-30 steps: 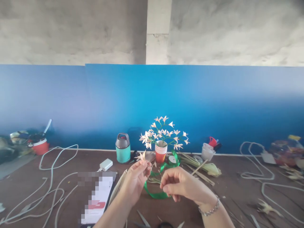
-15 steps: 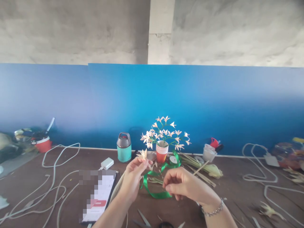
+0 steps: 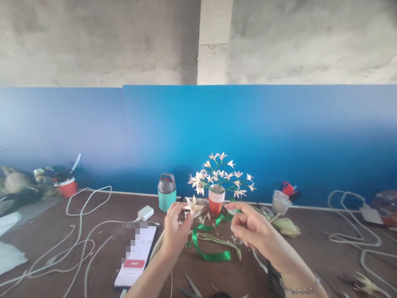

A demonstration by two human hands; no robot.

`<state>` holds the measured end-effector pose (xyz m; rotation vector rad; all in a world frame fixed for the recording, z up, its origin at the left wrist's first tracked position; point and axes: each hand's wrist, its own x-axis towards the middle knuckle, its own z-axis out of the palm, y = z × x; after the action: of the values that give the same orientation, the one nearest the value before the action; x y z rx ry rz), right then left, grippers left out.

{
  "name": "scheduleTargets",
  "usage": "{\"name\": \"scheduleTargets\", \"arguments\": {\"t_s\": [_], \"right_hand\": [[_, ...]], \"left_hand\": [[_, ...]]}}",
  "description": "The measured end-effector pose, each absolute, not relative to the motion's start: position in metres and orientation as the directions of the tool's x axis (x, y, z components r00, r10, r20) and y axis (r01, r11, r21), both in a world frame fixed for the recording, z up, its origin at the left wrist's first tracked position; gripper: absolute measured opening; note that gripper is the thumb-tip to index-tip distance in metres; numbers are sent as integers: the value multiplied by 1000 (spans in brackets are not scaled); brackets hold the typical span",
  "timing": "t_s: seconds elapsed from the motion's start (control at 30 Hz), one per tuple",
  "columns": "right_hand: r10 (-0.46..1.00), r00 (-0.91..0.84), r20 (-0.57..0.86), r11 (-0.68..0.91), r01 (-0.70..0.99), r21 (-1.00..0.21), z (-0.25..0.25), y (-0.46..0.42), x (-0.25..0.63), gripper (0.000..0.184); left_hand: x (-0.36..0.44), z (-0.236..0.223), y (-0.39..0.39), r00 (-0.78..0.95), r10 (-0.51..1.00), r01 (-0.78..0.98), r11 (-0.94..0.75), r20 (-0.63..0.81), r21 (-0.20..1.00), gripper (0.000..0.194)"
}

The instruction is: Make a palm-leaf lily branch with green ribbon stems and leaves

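My left hand [image 3: 177,227] is closed, with thumb and fingers pinching the base of a cream star-shaped flower [image 3: 193,204] whose petals point up. My right hand [image 3: 252,225] has its index finger stretched out and the others loosely bent, with nothing visible in it. That fingertip is close to a spool [image 3: 232,210] behind it; I cannot tell whether they touch. Green ribbon [image 3: 214,255] curls across the table between my hands. Beyond them stands a stack of red-and-white paper cups [image 3: 216,203] holding green stems with small pale flowers [image 3: 221,174].
A teal lidded container [image 3: 167,194] stands behind my left hand. A phone [image 3: 136,258], white charger [image 3: 145,212] and loose cables lie to the left. Scissors [image 3: 192,285] lie at the near edge. Pale dried husks [image 3: 287,227] and a white cup [image 3: 281,203] are at the right.
My right hand has moved up and right, away from the green ribbon, and its index finger has stretched out. The flower in my left hand has turned, showing its petals more. The view has shifted slightly left.
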<state>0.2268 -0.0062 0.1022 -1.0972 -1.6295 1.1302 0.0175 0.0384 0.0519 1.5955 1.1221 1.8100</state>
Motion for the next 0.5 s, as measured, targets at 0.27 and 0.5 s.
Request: {"name": "scheduleTargets", "arguments": {"t_s": [0.27,0.5], "right_hand": [[964,-188,188,227,211,-951,103,-6,225,26],[951,-273,148,221,259,-940,94,-1,222,19]], "left_hand": [[21,53,36,-159,901,2,-409,404,912,10],[27,63,30,-83,964,-259,-265,252,929,25]]}}
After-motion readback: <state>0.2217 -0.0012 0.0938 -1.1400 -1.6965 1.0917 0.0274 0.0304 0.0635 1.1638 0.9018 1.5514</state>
